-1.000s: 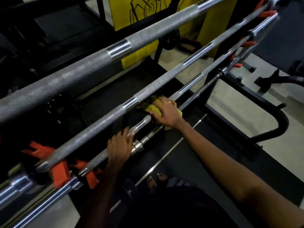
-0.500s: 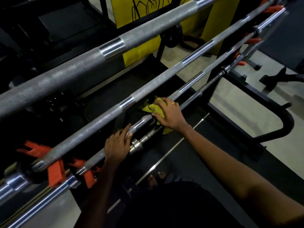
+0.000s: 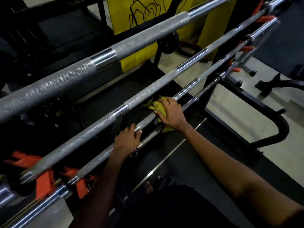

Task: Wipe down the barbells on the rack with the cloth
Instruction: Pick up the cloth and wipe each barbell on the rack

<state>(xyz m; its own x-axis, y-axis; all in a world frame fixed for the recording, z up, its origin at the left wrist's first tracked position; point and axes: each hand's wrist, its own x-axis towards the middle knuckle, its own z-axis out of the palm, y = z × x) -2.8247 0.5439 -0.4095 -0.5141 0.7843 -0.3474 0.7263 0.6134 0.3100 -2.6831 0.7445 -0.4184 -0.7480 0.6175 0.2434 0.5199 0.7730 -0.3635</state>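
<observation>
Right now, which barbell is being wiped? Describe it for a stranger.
Start at the yellow panel. Count down from the thick top barbell to the third bar. Only it has the yellow cloth under the right hand and the left hand gripping it.

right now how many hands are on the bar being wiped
2. The left hand grips the barbell lower left; the right hand holds the yellow cloth on it farther up. Neither is hidden.

Gym surroundings, in dim light.
At the back, yellow panel with black line drawing, black weight plate near it; to the right, pale floor, curved black tube; below, black mat with thin metal strip.
</observation>
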